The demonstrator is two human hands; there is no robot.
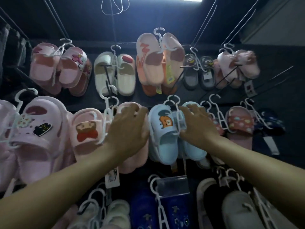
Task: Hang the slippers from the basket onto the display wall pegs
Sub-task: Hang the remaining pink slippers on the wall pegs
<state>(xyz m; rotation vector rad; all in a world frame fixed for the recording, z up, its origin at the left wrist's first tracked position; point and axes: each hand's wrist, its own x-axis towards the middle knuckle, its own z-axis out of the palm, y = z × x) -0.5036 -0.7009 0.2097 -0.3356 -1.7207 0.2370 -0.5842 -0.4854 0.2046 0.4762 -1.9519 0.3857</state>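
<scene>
Soft, rounded pale-blue slippers (pixel 165 141) hang on a white plastic hanger (pixel 180 120) mid-wall; the right grip (pixel 196 124), arm outstretched, curls fingers over them. The left grip (pixel 130 128) seemingly clasps the plush pink slippers (pixel 85 146) just left.

On the display wall (pixel 148 100) the slipper pairs hang in 3 rows, with 5 pairs showing in front across the top row. In the middle row the bear-patch pair (pixel 85 129) hangs just left of the carrot-patch pair (pixel 165 129); the left hand (pixel 130 128) grips the right slipper of the first, and the right hand (pixel 196 124) the right slipper of the second. Below the carrot-patch pair, a label holder (pixel 172 185) sits in front of the bottom row.
</scene>
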